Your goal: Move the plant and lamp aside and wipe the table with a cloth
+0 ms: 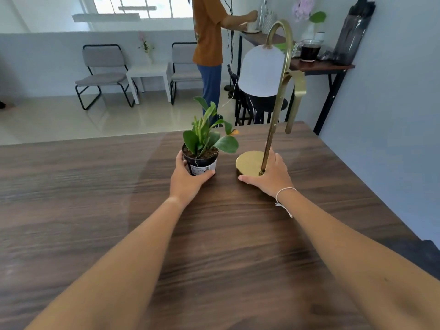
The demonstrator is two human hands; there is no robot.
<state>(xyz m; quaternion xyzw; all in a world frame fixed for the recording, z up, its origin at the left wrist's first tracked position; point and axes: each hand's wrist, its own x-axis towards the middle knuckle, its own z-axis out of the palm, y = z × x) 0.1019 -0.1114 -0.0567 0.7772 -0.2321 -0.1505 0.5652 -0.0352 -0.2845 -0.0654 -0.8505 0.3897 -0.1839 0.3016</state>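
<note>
Grip, left hand (188, 179): wrapped around plant (204, 148) pot, black, white label.
Grip, right hand (269, 175): holding lamp (250, 161) base, brass, white shade.
Tabletop (95, 210): dark woodgrain.

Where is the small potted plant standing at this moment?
The potted plant stands mid-table, just left of the lamp base, with the left hand wrapped around its pot.
</note>
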